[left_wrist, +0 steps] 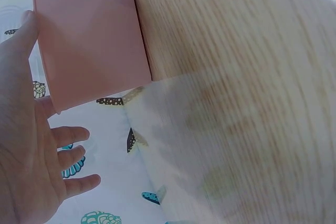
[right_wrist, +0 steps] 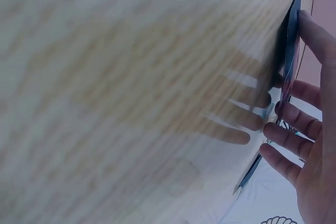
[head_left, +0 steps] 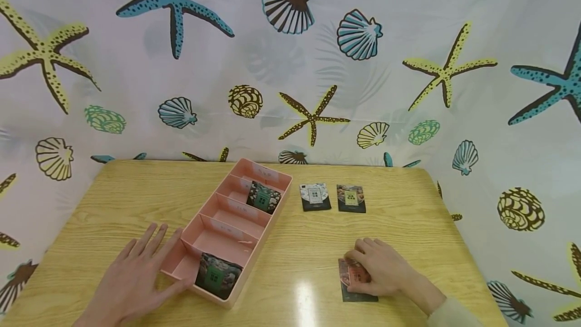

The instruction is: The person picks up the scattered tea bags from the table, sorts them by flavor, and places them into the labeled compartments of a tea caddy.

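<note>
Pinching with your right hand point(head_left: 374, 266): one red-labelled packet point(head_left: 357, 275), at the table point(head_left: 290, 246), right of the pink box point(head_left: 218, 243); dark band nearest you, long axis running roughly away from you, characters too small to read. Your left hand point(head_left: 138, 276): fingers straight, grasping nothing, touching the box's near left end. Pink box: five compartments, long axis slanting away rightward, white divider labels illegible. Beyond: white-labelled packet point(head_left: 315, 197), yellow-labelled packet point(head_left: 351, 198), both flat.
</note>
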A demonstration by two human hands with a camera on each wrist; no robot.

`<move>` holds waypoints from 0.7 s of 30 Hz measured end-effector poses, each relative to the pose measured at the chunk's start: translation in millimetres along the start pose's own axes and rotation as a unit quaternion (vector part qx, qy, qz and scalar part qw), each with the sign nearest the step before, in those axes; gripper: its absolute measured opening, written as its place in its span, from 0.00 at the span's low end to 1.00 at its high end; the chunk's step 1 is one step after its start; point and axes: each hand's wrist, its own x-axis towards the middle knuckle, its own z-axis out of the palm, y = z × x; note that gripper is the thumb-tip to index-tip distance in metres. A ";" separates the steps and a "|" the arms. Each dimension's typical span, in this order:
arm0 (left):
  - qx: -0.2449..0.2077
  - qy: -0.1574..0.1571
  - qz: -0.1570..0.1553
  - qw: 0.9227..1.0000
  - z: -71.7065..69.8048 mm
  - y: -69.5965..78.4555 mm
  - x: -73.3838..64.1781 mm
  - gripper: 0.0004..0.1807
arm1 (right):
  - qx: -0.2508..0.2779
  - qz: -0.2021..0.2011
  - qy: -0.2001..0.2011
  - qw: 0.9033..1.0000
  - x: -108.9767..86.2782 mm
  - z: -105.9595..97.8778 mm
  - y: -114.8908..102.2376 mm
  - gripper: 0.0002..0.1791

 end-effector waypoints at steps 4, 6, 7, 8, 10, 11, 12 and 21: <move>0.002 -0.001 -0.001 1.000 -0.1 0.1 0.2 0.58 | 0.001 0.002 -0.003 1.000 3.0 0.6 0.7 0.36; 0.002 0.000 -0.001 1.000 0.0 -0.1 0.2 0.58 | 0.003 0.000 -0.003 1.000 4.7 0.9 1.3 0.37; 0.003 0.001 0.000 1.000 0.1 -0.2 0.2 0.58 | 0.003 -0.002 -0.001 1.000 5.5 0.9 1.7 0.37; 0.002 0.002 0.001 1.000 0.2 -0.3 0.2 0.58 | 0.002 -0.004 0.002 1.000 6.3 0.9 1.9 0.37; 0.001 0.004 0.001 1.000 0.4 -0.5 0.0 0.58 | 0.002 -0.008 0.010 1.000 8.2 -0.2 2.2 0.36; 0.000 0.005 0.001 1.000 0.5 -0.6 -0.1 0.58 | 0.001 -0.010 0.014 1.000 9.1 -0.9 2.3 0.36; -0.001 0.005 0.001 1.000 0.6 -0.7 -0.2 0.58 | -0.001 -0.013 0.019 1.000 10.0 -1.5 2.4 0.35; 0.000 0.007 0.003 1.000 0.8 -1.2 -0.5 0.58 | -0.009 -0.036 0.063 0.997 14.9 -3.1 3.3 0.28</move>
